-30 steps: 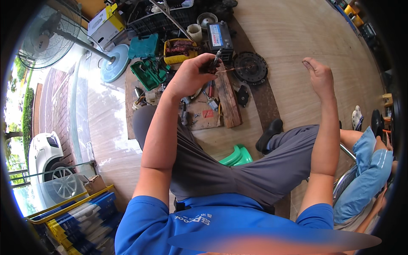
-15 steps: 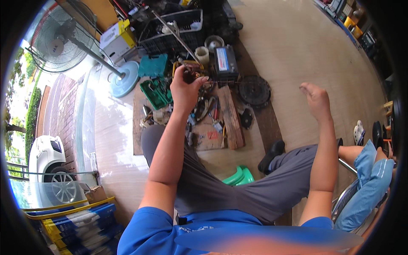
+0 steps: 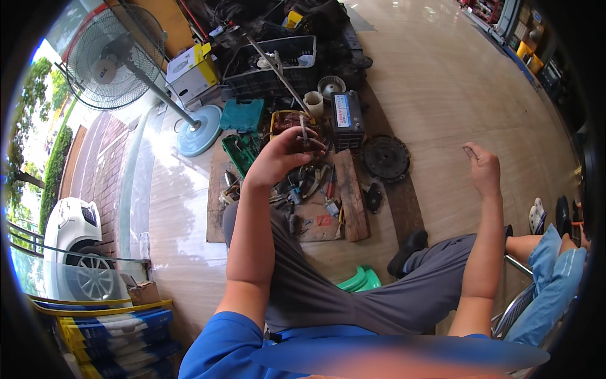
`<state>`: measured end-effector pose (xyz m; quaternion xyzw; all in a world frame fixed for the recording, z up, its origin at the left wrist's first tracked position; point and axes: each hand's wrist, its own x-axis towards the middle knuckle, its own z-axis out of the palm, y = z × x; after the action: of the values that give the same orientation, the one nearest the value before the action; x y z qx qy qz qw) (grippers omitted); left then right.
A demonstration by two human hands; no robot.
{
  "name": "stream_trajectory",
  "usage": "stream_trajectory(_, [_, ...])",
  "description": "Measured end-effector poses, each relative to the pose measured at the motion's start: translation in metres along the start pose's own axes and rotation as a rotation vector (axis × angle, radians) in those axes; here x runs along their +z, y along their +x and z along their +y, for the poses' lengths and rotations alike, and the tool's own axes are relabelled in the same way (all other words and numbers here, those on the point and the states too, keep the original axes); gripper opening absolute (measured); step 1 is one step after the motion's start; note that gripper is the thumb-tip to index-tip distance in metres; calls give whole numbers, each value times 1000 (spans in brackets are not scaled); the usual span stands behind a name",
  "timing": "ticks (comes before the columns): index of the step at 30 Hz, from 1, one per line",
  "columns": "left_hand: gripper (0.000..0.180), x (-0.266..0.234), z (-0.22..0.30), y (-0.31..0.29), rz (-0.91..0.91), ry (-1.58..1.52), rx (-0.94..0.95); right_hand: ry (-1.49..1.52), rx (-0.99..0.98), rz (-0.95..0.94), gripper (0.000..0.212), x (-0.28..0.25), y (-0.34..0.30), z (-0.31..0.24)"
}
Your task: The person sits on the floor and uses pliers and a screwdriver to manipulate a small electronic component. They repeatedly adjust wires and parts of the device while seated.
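My left hand (image 3: 278, 158) is raised over the parts on the board, with its fingers curled around a slim greyish rod-like piece (image 3: 304, 126) that sticks up past the fingertips. Something dark shows between thumb and fingers, too small to make out. Well off to the right, above the bare floor, my right hand (image 3: 485, 169) is closed with the fingertips pressed together; what they pinch cannot be seen. Below the left hand lie loose metal parts, a red-handled tool (image 3: 331, 180) and a wooden block (image 3: 351, 196).
Beyond the board (image 3: 218, 208) stand a black battery (image 3: 355, 120), an open green case (image 3: 237, 151) and a black crate (image 3: 271, 82). A round black part (image 3: 386, 158) lies right of the block. A fan (image 3: 154, 82) stands left; another person's legs (image 3: 549, 284) are at right.
Both hands appear slightly lower and more to the right, as the whole view has shifted. My left hand has turned, and the slim piece now stands upright in it. A fine wire seen earlier beside it no longer shows.
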<state>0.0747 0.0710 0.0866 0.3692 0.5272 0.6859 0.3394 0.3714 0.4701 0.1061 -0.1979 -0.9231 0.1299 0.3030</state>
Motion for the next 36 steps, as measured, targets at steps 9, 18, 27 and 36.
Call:
stream_trajectory(9, [45, 0, -11, 6, 636, 807, 103, 24, 10, 0, 16, 3, -1, -1])
stream_trajectory(18, [28, -39, -20, 8, 533, -563, 337, 96, 39, -25, 17, 4, 0, 4])
stream_trajectory(27, [35, -47, -21, 6, 379, -745, 342, 98, -13, -51, 15, 11, 0, 20])
stream_trajectory(36, [39, -41, -16, 3, 261, -737, 277, 0, 379, -386, 24, 2, 5, 30])
